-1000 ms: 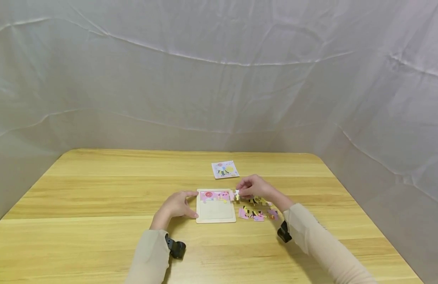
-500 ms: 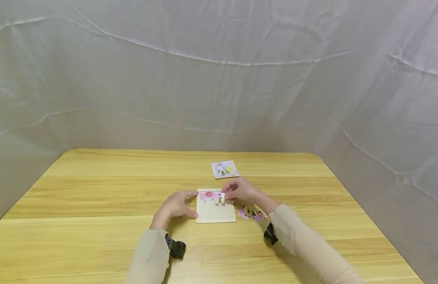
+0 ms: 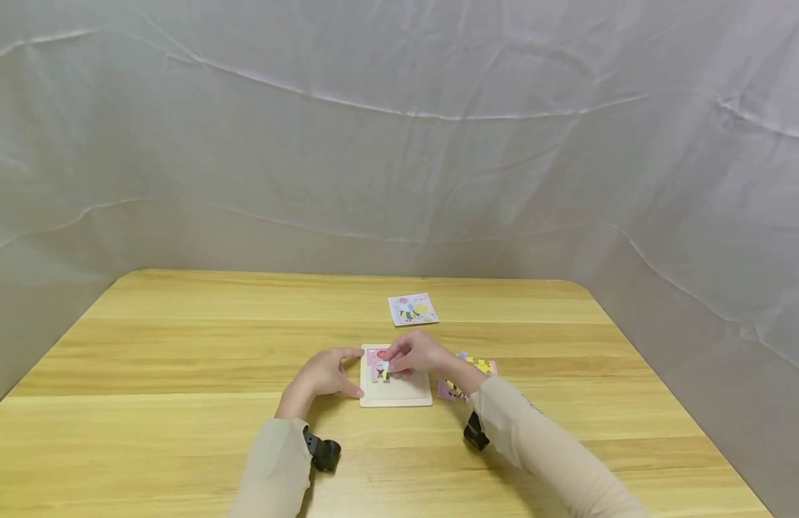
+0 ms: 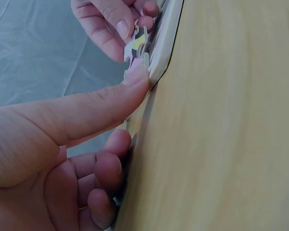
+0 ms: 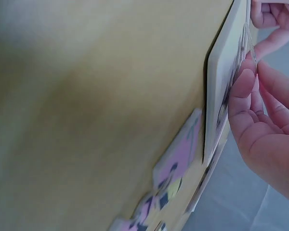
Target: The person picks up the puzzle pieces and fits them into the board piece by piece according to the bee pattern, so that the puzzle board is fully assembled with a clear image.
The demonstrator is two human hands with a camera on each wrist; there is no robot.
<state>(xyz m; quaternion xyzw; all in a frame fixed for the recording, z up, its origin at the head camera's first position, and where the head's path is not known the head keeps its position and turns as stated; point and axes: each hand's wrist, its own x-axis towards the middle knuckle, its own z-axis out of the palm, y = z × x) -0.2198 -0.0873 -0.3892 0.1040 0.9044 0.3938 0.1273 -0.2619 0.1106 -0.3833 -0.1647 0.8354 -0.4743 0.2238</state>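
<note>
A square, pale wooden puzzle tray (image 3: 396, 403) lies mid-table, with pink puzzle pieces along its far side. My left hand (image 3: 321, 374) is at its left edge, index finger near the far corner and thumb near the front corner. Over the tray's left part, my right hand (image 3: 417, 354) pinches a pink, black and yellow puzzle piece (image 3: 382, 373) between thumb and fingers. In the left wrist view the held piece (image 4: 140, 41) stands tilted just behind my left thumb (image 4: 111, 103); whether it is one piece or several joined, I cannot tell.
Loose puzzle pieces (image 3: 483, 365) lie right of the tray, partly hidden under my right forearm. A picture card (image 3: 413, 309) with a bee lies beyond the tray. Grey cloth (image 3: 399, 180) hangs behind and beside the wooden table (image 3: 198, 345).
My right hand has carried the puzzle piece leftward from the tray's right edge to above its left part. My left hand has stayed at the tray's left edge.
</note>
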